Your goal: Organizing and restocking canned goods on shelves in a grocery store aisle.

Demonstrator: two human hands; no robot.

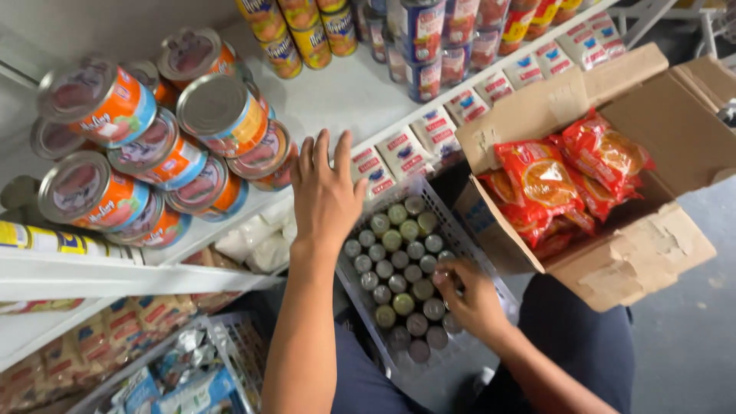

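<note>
While your left hand (326, 192) rests spread flat on the white shelf's (337, 100) front edge, just above the white basket (448, 222), your right hand (469, 295) curls its fingers around a small can (443, 277) at the basket's right side, below the open cardboard box (659, 245) of red snack packets (548, 180)

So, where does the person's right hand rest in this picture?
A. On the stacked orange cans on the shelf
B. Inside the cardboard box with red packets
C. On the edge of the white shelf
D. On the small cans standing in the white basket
D: the right hand reaches down onto the small cans in the white basket, while the left hand is the one at the shelf edge.
</note>
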